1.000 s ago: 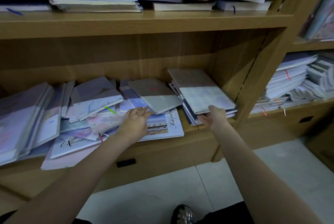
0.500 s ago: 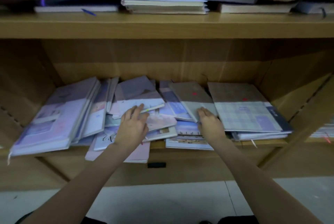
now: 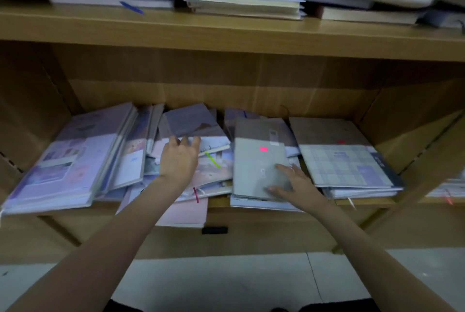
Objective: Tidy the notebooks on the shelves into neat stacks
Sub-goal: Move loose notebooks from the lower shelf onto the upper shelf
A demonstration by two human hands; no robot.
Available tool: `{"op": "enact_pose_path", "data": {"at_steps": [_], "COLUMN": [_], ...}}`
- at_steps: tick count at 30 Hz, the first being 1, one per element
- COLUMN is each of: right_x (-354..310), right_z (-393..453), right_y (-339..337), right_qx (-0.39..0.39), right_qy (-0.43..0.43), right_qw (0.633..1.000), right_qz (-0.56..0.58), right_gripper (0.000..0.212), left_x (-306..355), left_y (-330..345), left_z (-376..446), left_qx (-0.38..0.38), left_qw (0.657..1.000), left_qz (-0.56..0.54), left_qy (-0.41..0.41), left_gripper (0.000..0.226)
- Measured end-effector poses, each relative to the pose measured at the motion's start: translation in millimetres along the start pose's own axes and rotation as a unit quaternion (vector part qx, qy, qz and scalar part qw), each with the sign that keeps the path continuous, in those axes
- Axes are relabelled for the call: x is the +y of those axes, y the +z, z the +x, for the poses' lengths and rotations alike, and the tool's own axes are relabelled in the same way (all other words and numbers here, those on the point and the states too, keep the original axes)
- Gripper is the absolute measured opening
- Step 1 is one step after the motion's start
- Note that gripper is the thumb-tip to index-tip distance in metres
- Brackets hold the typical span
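Observation:
Loose notebooks lie scattered across the lower shelf (image 3: 251,218). My left hand (image 3: 179,158) rests with spread fingers on the jumbled pile in the middle, fingertips at the edge of a purple-grey notebook (image 3: 193,123). My right hand (image 3: 293,182) holds the lower right corner of a grey notebook with a pink sticker (image 3: 256,160), thumb under its front edge and fingers flat on its cover. To its right sits a neater stack topped by a checked notebook (image 3: 339,160). A leaning row of pale purple notebooks (image 3: 70,160) fills the left end.
The upper shelf (image 3: 226,32) carries messy piles of blue and white notebooks (image 3: 241,2). A pink notebook (image 3: 186,213) hangs over the lower shelf's front edge. Wooden side walls close the compartment left and right. A pale tiled floor (image 3: 226,281) lies below.
The view has moved closer to the shelf. My left hand slid up the middle pile. My right hand moved right and took hold of the grey notebook's lower corner.

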State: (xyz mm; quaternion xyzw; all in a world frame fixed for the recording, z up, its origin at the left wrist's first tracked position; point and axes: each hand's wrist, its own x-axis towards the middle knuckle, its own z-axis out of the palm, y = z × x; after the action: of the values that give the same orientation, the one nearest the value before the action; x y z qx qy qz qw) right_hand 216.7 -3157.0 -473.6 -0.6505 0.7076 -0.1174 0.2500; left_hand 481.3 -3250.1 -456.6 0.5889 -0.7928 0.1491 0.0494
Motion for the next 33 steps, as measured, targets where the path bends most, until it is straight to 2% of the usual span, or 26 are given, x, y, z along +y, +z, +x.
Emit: {"op": "enact_pose_path", "data": {"at_steps": [2,5,7,9,11,13,14,16,21,26,29,31,33], "right_x": [6.5,-8.3,-18.3,-24.2,-27.1,-31.3,-31.6,-30.1,-22.4,-23.6,-29.5,-38.6,-45.1], "right_z": [2.3,9.6,13.7,13.5,8.4,0.9,-2.3,-9.1,-31.2,-49.0,-48.3,-44.1,-37.8], "right_y": [6.5,6.8,6.5,8.4,8.9,3.0,-1.1,-7.0,-9.6,-16.6,-18.4,-17.0,-12.5], "right_qx": [0.02,0.043,0.079,0.124,0.142,0.127,0.115,0.11,0.111,0.087,0.055,0.054,0.058], "right_qy": [0.052,0.085,0.108,0.116,0.124,0.121,0.113,0.093,0.05,0.069,0.073,0.087,0.11], "right_qw": [0.997,0.993,0.979,0.947,0.896,0.839,0.824,0.824,0.864,0.843,0.827,0.828,0.827], "right_qz": [0.062,0.064,0.151,0.274,0.401,0.514,0.543,0.548,0.489,0.526,0.554,0.551,0.548], "right_gripper": [0.084,0.079,0.079,0.082,0.078,0.067,0.063,0.061,0.061,0.031,0.033,0.027,0.037], "left_x": [-0.9,-5.5,-6.2,-6.8,-11.1,-19.1,-22.0,-24.8,-6.1,42.0,61.1,65.3,61.3], "left_y": [-5.1,-8.9,-15.6,-25.5,-28.8,-30.6,-33.6,-43.0,-69.3,-57.9,-48.6,-45.4,-41.8], "left_z": [-4.2,-11.3,-20.0,-29.6,-40.1,-51.1,-57.0,-67.4,-80.9,-80.1,-83.4,-89.9,-93.7], "left_qx": [0.03,0.093,0.094,0.094,0.075,0.052,0.046,0.057,0.16,0.146,0.137,0.127,0.128], "left_qw": [0.999,0.994,0.994,0.994,0.996,0.998,0.997,0.995,0.977,0.962,0.952,0.943,0.935], "left_qz": [0.021,0.04,0.028,0.018,0.0,-0.03,-0.045,-0.07,-0.096,-0.09,-0.119,-0.149,-0.165], "left_qy": [0.026,0.044,0.047,0.047,0.041,0.03,0.029,0.035,0.105,0.214,0.248,0.269,0.288], "left_gripper": [0.049,0.055,0.055,0.055,0.058,0.064,0.067,0.065,0.063,0.076,0.081,0.079,0.066]}}
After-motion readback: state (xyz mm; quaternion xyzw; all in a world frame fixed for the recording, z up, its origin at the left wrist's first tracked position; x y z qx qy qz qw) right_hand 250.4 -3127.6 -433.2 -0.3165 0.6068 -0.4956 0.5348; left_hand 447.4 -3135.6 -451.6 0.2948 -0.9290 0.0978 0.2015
